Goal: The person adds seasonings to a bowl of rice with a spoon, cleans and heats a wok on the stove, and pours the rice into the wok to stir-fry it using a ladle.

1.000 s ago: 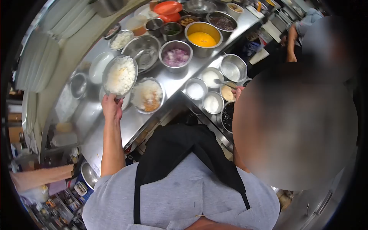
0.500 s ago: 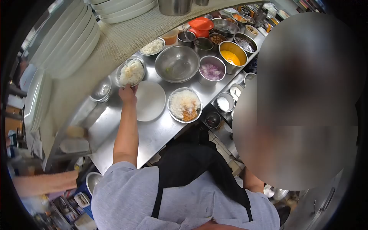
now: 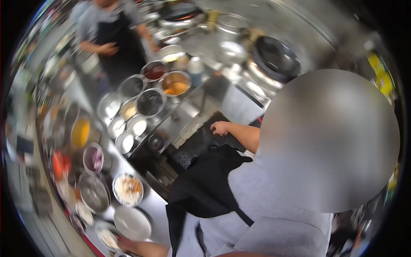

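At the lower left, my left hand [image 3: 124, 244] is at the rim of a metal bowl of white rice [image 3: 108, 238], its fingers closed on the edge; motion blur softens the contact. A white plate [image 3: 132, 224] lies beside that bowl. Further up the counter sits another bowl of rice with orange-brown topping [image 3: 128, 189]. My right hand [image 3: 219, 127] hangs over the dark floor mat [image 3: 201, 141], fingers loosely curled, with nothing visible in them.
Along the steel counter [image 3: 156, 210] stand a wide metal bowl [image 3: 93, 192], a pot of chopped purple onion [image 3: 93, 158] and a yellow-filled pot [image 3: 80, 132]. Several sauce pots [image 3: 175, 83] line a second station. Large cookers [image 3: 276, 60] stand beyond, and a co-worker [image 3: 115, 38] is across.
My view has swung to the right, so the counter now lies at the lower left. My right hand has come into view, with the sauce pots and co-worker. My left hand stays at the rice bowl.
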The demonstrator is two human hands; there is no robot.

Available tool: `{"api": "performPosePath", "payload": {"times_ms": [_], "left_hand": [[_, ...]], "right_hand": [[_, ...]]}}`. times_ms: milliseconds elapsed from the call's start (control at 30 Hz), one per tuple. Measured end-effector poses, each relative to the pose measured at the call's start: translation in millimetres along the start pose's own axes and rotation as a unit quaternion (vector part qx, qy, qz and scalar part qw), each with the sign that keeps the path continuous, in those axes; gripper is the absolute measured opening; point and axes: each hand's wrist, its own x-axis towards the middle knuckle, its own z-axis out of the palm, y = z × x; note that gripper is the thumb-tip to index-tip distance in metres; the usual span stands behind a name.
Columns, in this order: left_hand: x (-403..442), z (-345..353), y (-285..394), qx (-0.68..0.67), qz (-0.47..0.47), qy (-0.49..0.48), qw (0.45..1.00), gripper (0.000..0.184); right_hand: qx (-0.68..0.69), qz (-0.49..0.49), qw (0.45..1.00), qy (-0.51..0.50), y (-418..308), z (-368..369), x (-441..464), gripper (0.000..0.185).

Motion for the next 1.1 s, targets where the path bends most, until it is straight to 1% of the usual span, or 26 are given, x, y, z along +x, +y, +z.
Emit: {"api": "performPosePath", "payload": {"times_ms": [33,100,133,200,233,267,300,333,400,433,500,533,567,600,633,667,733,767,800,833,867,933,967,1000,1067,1100], "left_hand": [[-6.1,5.4,2.0,0.042,0.023,0.008,0.999,0.029],[-14.6,12.1,8.4,0.118,0.084,0.030,0.989,0.030],[-21.2,17.1,13.1,0.156,0.119,0.043,0.980,0.030],[-39.4,31.7,28.9,0.204,0.198,0.044,0.958,0.031],[-55.1,44.6,39.2,0.205,0.232,0.009,0.951,0.032],[-80.8,64.3,52.9,0.186,0.252,-0.059,0.948,0.032],[-114.4,90.7,61.8,0.135,0.237,-0.179,0.945,0.033],[-160.5,122.1,74.1,0.073,0.188,-0.307,0.930,0.033],[-300.5,204.5,105.3,-0.020,0.037,-0.541,0.840,0.012],[-357.2,236.6,110.8,0.032,0.062,-0.632,0.771,0.014],[-471.0,301.0,121.4,0.111,0.136,-0.788,0.590,0.018],[-505.4,337.5,96.0,0.105,0.131,-0.839,0.518,0.026],[-562.8,357.0,102.8,0.175,0.173,-0.849,0.467,0.036],[-600.6,380.2,96.9,0.200,0.251,-0.860,0.397,0.046],[-636.4,402.0,89.3,0.182,0.347,-0.852,0.346,0.048],[-670.3,425.2,79.1,0.160,0.441,-0.834,0.291,0.050],[-722.9,486.4,37.0,0.172,0.463,-0.817,0.296,0.054],[-748.4,501.3,34.6,0.176,0.422,-0.818,0.349,0.056],[-771.8,516.0,32.2,0.180,0.379,-0.815,0.400,0.058],[-790.3,543.0,16.7,0.175,0.388,-0.795,0.433,0.060],[-801.3,558.8,9.0,0.172,0.389,-0.796,0.430,0.060],[-824.7,587.8,-8.7,0.199,0.440,-0.705,0.519,0.061],[-824.0,622.5,-43.8,0.245,0.438,-0.682,0.531,0.064],[-823.9,638.6,-54.8,0.240,0.438,-0.689,0.526,0.064],[-825.9,656.7,-71.5,0.288,0.440,-0.651,0.547,0.068],[-829.2,658.9,-71.6,0.285,0.439,-0.659,0.541,0.068]], "right_hand": [[0.029,0.013,0.999,0.017,31.9,0.3,-11.0,0.046],[0.011,0.098,0.995,-0.021,89.6,1.3,-26.4,0.045],[0.027,0.101,0.994,-0.015,114.7,1.9,-37.6,0.045],[0.236,0.132,0.953,0.139,160.5,10.7,-71.3,0.042],[0.251,0.138,0.947,0.145,188.5,16.4,-81.7,0.042],[0.316,0.126,0.922,0.183,212.8,24.8,-92.1,0.041],[0.376,0.113,0.893,0.219,237.0,32.5,-104.2,0.041],[0.374,0.127,0.893,0.217,259.1,41.6,-117.8,0.041],[0.388,0.154,0.886,0.201,296.4,67.9,-139.5,0.043],[0.407,0.169,0.877,0.190,313.3,83.3,-147.3,0.044],[0.442,0.197,0.853,0.196,332.6,111.1,-168.3,0.044],[0.466,0.212,0.836,0.195,339.3,122.1,-178.4,0.045],[0.507,0.201,0.814,0.202,347.0,135.0,-185.2,0.045],[0.526,0.201,0.800,0.205,355.3,147.1,-189.2,0.044],[0.574,0.200,0.769,0.199,356.9,152.7,-199.1,0.044],[0.588,0.205,0.756,0.200,360.0,159.4,-206.9,0.043],[0.639,0.197,0.719,0.189,373.5,185.0,-211.2,0.042],[0.647,0.183,0.718,0.181,376.2,193.8,-217.5,0.042],[0.626,0.237,0.716,0.197,366.0,191.2,-226.0,0.043],[0.632,0.253,0.706,0.195,357.7,187.9,-235.8,0.045],[0.657,0.251,0.683,0.197,356.3,194.2,-239.4,0.045],[0.666,0.285,0.655,0.216,346.4,200.6,-248.3,0.045],[0.672,0.298,0.641,0.221,342.0,204.7,-251.4,0.045],[0.678,0.312,0.626,0.226,336.3,208.4,-255.0,0.045],[0.704,0.333,0.586,0.226,323.5,215.3,-263.4,0.043],[0.694,0.350,0.592,0.215,316.7,216.6,-265.6,0.043]]}}
